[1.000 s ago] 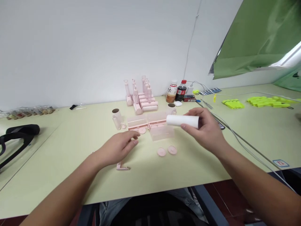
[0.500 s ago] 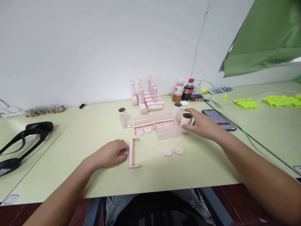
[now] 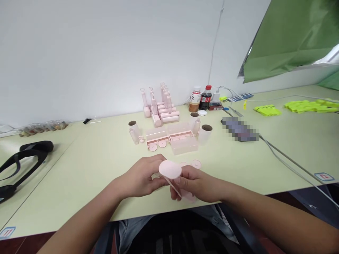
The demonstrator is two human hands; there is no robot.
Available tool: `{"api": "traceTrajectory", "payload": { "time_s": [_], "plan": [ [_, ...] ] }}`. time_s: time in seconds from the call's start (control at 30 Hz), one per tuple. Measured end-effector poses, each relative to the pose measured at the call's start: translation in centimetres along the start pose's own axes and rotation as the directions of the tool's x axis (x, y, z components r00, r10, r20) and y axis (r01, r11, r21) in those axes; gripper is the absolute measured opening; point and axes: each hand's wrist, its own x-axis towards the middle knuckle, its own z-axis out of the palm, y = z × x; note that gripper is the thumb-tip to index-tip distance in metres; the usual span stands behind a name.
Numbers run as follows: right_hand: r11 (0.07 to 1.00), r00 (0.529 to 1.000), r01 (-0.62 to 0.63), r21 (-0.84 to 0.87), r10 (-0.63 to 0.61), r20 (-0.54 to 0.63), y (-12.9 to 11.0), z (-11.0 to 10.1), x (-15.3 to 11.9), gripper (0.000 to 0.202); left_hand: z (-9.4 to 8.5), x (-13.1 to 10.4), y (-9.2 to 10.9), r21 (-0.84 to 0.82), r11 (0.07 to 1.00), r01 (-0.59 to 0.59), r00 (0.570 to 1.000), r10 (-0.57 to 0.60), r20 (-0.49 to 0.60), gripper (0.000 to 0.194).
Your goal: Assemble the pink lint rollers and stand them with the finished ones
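Close to the table's front edge, both hands are on a pink U-shaped bracket (image 3: 170, 169), lifted and tilted with its rounded end toward me. My left hand (image 3: 141, 176) grips it from the left, thumb below and fingers above. My right hand (image 3: 200, 183) has its fingers closed round the other side, hiding much of the part. Two pink discs (image 3: 196, 164) lie just behind my right hand, one partly covered. Farther back are pink trays (image 3: 159, 141) with discs and a clear cover (image 3: 184, 146). White rolls with brown cores, one at the right (image 3: 206, 133), stand around them.
Pink cylindrical assemblies (image 3: 169, 114) are grouped by the wall. Two drink bottles (image 3: 195, 100) stand beside them. A phone (image 3: 239, 129) and a cable (image 3: 284, 160) lie right, with neon-yellow pieces (image 3: 267, 110) beyond. A black strap device (image 3: 34, 151) sits left.
My right hand has left the white roll at the right and come to the front middle. The pink bracket has been lifted off the table and turned, and both hands now hold it.
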Motion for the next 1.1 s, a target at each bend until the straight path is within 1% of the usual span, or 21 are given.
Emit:
{"api": "traceTrajectory", "payload": {
  "time_s": [0.1, 0.17, 0.23, 0.3, 0.37, 0.43, 0.53, 0.6, 0.67, 0.73, 0.77, 0.8, 0.83, 0.87, 0.9, 0.93, 0.97, 1.0, 1.03, 1.07, 1.1],
  "plan": [
    [0.985, 0.996, -0.043, 0.168, 0.029, 0.081, 1.1, 0.2, 0.2, 0.053, 0.1, -0.1, 0.0, -0.040, 0.999, 0.025, 0.998, -0.022, 0.064, 0.013],
    [0.980, 0.993, -0.056, 0.193, 0.034, 0.116, 1.5, 0.2, 0.0, 0.053, 0.3, -0.3, 0.1, -0.106, 0.993, 0.057, 0.991, -0.044, 0.124, 0.022],
    [0.986, 0.990, -0.051, 0.162, 0.029, 0.136, 1.5, 0.2, -0.2, 0.052, 0.6, -0.5, 0.2, -0.166, 0.980, 0.109, 0.980, -0.078, 0.185, 0.033],
    [0.993, 0.990, -0.048, 0.109, 0.033, 0.135, 1.3, 0.2, -0.6, 0.051, 1.0, -0.4, 0.4, -0.183, 0.966, 0.181, 0.961, -0.134, 0.244, 0.039],
    [0.997, 0.994, -0.046, 0.056, 0.040, 0.102, 1.1, 0.2, -1.0, 0.050, 1.4, -0.1, 0.6, -0.161, 0.950, 0.268, 0.930, -0.211, 0.301, 0.041],
    [0.999, 0.998, -0.043, 0.014, 0.042, 0.047, 1.0, 0.3, -1.5, 0.049, 1.6, 0.2, 0.9, -0.145, 0.935, 0.325, 0.901, -0.259, 0.348, 0.043],
    [0.999, 0.999, -0.037, -0.030, 0.036, -0.012, 1.1, 0.6, -2.2, 0.050, 1.7, 1.0, 1.5, -0.131, 0.926, 0.355, 0.871, -0.277, 0.406, 0.045],
    [0.998, 1.000, -0.018, -0.065, 0.017, -0.018, 1.3, 0.7, -2.5, 0.048, 1.8, 1.4, 1.9, -0.114, 0.930, 0.349, 0.858, -0.268, 0.437, 0.046],
    [0.993, 1.000, 0.029, -0.117, -0.030, -0.006, 1.4, 0.8, -2.8, 0.046, 1.9, 1.7, 1.9, -0.089, 0.941, 0.328, 0.851, -0.253, 0.460, 0.044],
    [0.970, 0.991, 0.110, -0.216, -0.123, -0.048, 1.3, 0.8, -3.4, 0.043, 1.9, 1.6, 1.3, -0.048, 0.949, 0.311, 0.855, -0.258, 0.449, 0.040],
    [0.946, 0.980, 0.151, -0.286, -0.181, -0.084, 1.1, 0.6, -3.8, 0.041, 1.8, 1.4, 0.8, -0.032, 0.945, 0.325, 0.870, -0.285, 0.401, 0.039],
    [0.916, 0.963, 0.181, -0.358, -0.240, -0.125, 0.8, 0.4, -4.3, 0.039, 1.7, 1.1, 0.2, -0.024, 0.937, 0.349, 0.892, -0.325, 0.314, 0.041],
    [0.883, 0.945, 0.190, -0.428, -0.283, -0.164, 0.6, 0.1, -4.7, 0.037, 1.4, 0.9, -0.4, -0.040, 0.924, 0.380, 0.910, -0.366, 0.194, 0.044],
    [0.852, 0.931, 0.177, -0.492, -0.306, -0.196, 0.3, -0.4, -5.2, 0.036, 1.2, 0.7, -0.9, -0.077, 0.917, 0.392, 0.920, -0.389, 0.053, 0.048],
    [0.829, 0.927, 0.132, -0.544, -0.297, -0.229, 0.2, -0.9, -5.5, 0.036, 0.9, 0.5, -1.2, -0.125, 0.921, 0.369, 0.924, -0.379, -0.060, 0.051],
    [0.797, 0.927, 0.046, -0.603, -0.259, -0.270, 0.0, -1.5, -5.7, 0.036, 0.6, 0.5, -1.3, -0.174, 0.933, 0.316, 0.934, -0.338, -0.117, 0.052],
    [0.742, 0.927, -0.055, -0.668, -0.211, -0.311, 0.0, -2.2, -5.7, 0.037, 0.4, 0.7, -1.2, -0.206, 0.946, 0.250, 0.953, -0.278, -0.121, 0.054],
    [0.670, 0.919, -0.155, -0.726, -0.172, -0.355, 0.1, -2.9, -5.6, 0.037, 0.4, 1.1, -0.9, -0.222, 0.957, 0.189, 0.975, -0.210, -0.075, 0.056],
    [0.594, 0.908, -0.236, -0.769, -0.148, -0.393, 0.2, -3.6, -5.4, 0.036, 0.4, 1.6, -0.5, -0.213, 0.966, 0.146, 0.989, -0.148, 0.005, 0.056],
    [0.526, 0.896, -0.294, -0.798, -0.139, -0.422, 0.4, -4.2, -5.0, 0.036, 0.7, 2.1, -0.2, -0.172, 0.978, 0.119, 0.990, -0.103, 0.097, 0.053],
    [0.473, 0.885, -0.332, -0.816, -0.142, -0.443, 0.7, -4.9, -4.6, 0.035, 1.0, 2.7, 0.1, -0.105, 0.989, 0.101, 0.979, -0.080, 0.185, 0.044]
  ]
}}
